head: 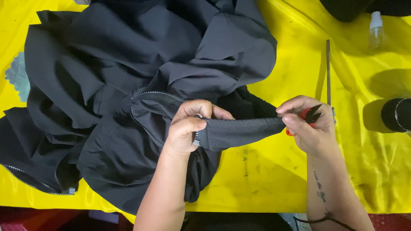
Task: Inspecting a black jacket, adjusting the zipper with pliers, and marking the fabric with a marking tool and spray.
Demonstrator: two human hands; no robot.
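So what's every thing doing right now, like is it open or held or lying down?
Dark jacket: crumpled on the yellow cover, zipper undone.
Jacket band: pulled straight between both hands.
Left hand: shut, pinching the band.
Right hand: shut on the band's end and red-handled snips; blades point up.
Thin rod: lying flat.
Small spray bottle: lying down, cap on.
Black cylinder: on its side.
Yellow cover: spread out, wrinkled.

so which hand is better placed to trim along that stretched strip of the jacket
Right. The right hand already holds the red-handled snips at the end of the dark strip; the left hand is busy pinching it taut near the zipper.
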